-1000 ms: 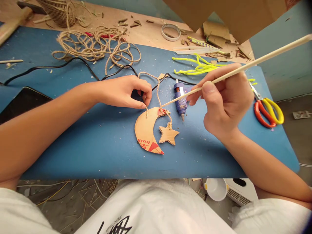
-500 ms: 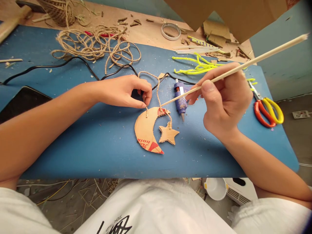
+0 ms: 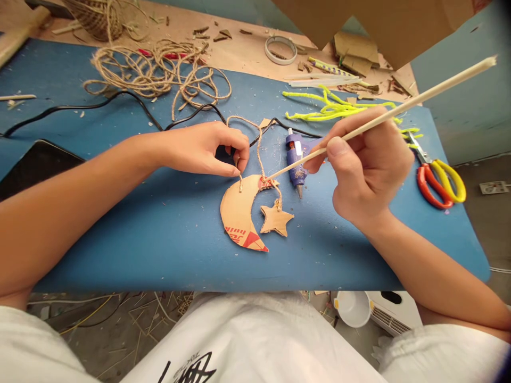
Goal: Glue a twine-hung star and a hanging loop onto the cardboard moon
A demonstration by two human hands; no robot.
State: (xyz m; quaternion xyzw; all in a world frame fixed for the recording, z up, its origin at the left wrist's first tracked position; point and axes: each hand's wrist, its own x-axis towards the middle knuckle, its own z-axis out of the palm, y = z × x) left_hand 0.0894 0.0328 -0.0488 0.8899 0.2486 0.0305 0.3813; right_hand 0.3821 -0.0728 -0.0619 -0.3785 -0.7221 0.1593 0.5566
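A cardboard crescent moon [image 3: 236, 208] with red print lies flat on the blue tabletop [image 3: 179, 234]. A cardboard star [image 3: 277, 218] hangs off its upper tip by a short twine. My left hand [image 3: 217, 149] pinches a twine [image 3: 240, 181] at the moon's upper edge between thumb and finger. In my right hand [image 3: 365, 159] is a thin wooden stick [image 3: 411, 103], held like a pen. Its lower end touches or nearly touches the moon's upper tip, where the twine loop [image 3: 259, 146] is fixed. A purple glue gun [image 3: 296, 159] lies just right of the twine loop.
Loose twine [image 3: 147, 72] lies at the back left beside a twine ball [image 3: 96, 18]. Yellow-green pipe cleaners [image 3: 335, 109] and scissors [image 3: 441, 183] are at the right. A black cable [image 3: 136, 101] crosses the table. A tape ring [image 3: 280, 50] sits at the back.
The stick has shifted slightly, its lower end moving a little right and down at the moon's tip, its upper end slightly left. My left hand, moon and star stay put.
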